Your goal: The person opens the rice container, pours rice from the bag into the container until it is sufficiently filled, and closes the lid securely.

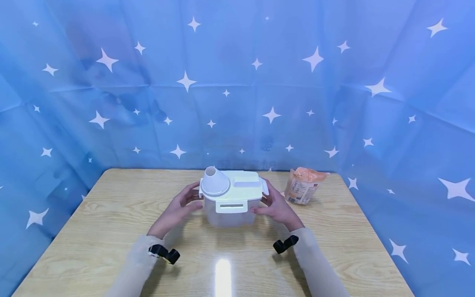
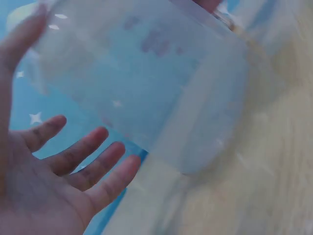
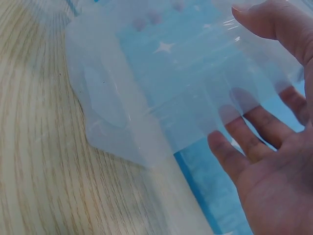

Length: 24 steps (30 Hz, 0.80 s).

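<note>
A translucent storage box point(image 1: 230, 216) with a white clip lid point(image 1: 243, 185) stands at the middle of the table. On the lid's left part sits a white cone-shaped piece point(image 1: 215, 181), narrow end up. My left hand point(image 1: 185, 204) is at the box's left end, fingers spread and thumb towards the front; in the left wrist view its fingers point(image 2: 115, 183) look apart from the wall. At the other end is my right hand point(image 1: 274, 206), thumb by the front side. Through the clear wall in the right wrist view, the tips of its fairly straight fingers point(image 3: 261, 129) show.
A clear and orange printed food packet point(image 1: 302, 187) stands at the back right, close to my right hand. The wooden table point(image 1: 111, 214) ends at a blue curtain point(image 1: 222, 107) with white stars. Each wrist carries a black camera mount point(image 1: 285, 244).
</note>
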Motion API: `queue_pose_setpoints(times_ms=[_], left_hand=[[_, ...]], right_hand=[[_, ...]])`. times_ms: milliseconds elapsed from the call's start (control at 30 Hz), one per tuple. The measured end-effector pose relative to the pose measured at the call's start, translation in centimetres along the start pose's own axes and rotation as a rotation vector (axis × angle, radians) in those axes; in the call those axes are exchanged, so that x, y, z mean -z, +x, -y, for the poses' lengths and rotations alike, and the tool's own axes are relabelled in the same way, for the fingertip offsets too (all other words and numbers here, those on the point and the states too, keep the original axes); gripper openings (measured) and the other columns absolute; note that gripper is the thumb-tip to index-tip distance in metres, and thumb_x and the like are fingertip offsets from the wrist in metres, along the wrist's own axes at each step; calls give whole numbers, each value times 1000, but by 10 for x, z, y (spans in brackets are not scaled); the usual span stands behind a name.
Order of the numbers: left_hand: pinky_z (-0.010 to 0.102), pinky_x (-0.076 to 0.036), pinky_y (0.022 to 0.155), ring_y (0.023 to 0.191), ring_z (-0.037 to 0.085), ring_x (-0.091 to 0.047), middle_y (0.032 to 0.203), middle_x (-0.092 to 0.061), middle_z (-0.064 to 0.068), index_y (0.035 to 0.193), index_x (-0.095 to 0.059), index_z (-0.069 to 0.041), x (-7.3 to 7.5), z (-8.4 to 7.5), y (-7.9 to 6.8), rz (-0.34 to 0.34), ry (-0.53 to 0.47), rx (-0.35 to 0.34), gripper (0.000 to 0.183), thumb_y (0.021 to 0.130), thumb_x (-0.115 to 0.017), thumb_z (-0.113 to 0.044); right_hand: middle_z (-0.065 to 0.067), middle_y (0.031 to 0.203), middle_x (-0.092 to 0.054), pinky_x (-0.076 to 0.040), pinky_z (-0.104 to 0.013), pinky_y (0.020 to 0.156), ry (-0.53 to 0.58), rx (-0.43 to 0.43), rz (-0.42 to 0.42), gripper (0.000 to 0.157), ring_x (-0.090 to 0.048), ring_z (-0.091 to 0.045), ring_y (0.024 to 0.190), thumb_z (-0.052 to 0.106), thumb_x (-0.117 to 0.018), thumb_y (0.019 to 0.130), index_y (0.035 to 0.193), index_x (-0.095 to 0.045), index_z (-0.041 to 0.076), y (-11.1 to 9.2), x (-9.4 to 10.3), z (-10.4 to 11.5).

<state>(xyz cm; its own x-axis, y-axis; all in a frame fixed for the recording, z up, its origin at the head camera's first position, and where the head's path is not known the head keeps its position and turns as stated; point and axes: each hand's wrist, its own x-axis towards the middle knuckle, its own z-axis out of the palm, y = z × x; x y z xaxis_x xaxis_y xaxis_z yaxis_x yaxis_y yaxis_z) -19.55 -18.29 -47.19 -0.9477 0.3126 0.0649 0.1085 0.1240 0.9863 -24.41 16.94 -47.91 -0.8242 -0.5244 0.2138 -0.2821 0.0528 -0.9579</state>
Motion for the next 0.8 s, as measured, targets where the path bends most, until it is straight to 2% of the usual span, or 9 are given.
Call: queue_pose_setpoints(times_ms=[100, 233, 467, 600, 800], left_hand=[[46, -57, 104, 132, 36, -56, 144, -55, 19, 156, -39, -18, 7, -8, -4, -7, -57, -1, 50, 109, -50, -32], [44, -59, 100, 127, 34, -61, 140, -58, 20, 154, -44, -13, 12, -17, -5, 9, -101, 27, 51, 111, -43, -40], [39, -62, 96, 113, 27, -66, 125, -63, 13, 147, -50, -4, 15, -24, -5, 7, -151, 94, 59, 107, -49, -47], [38, -63, 93, 103, 21, -69, 112, -66, 10, 143, -51, 3, 15, -26, -3, -1, -198, 106, 57, 107, -53, -42], [35, -63, 92, 96, 18, -71, 106, -68, 7, 137, -53, 4, 12, -34, 3, 3, -254, 130, 53, 105, -58, -38]], right_hand=[[-4, 154, -45, -29, -62, 124, -12, -5, 6, 95, -41, -28, 149, 6, -84, 83, 159, -31, 29, 0, -2, -1], [-4, 155, -45, -29, -62, 124, -21, -11, 2, 95, -39, -29, 150, 6, -84, 83, 159, -31, 29, -1, -3, -2], [-3, 155, -45, -29, -59, 125, -8, -12, 4, 96, -40, -27, 150, 7, -85, 83, 159, -30, 31, 0, -5, -2], [-4, 156, -44, -29, -60, 125, -12, 5, 13, 95, -38, -28, 150, 7, -84, 83, 159, -30, 29, 0, -5, -1], [-2, 156, -44, -26, -63, 125, -14, -6, -7, 95, -36, -31, 151, 7, -84, 83, 158, -31, 31, 0, -1, 1]])
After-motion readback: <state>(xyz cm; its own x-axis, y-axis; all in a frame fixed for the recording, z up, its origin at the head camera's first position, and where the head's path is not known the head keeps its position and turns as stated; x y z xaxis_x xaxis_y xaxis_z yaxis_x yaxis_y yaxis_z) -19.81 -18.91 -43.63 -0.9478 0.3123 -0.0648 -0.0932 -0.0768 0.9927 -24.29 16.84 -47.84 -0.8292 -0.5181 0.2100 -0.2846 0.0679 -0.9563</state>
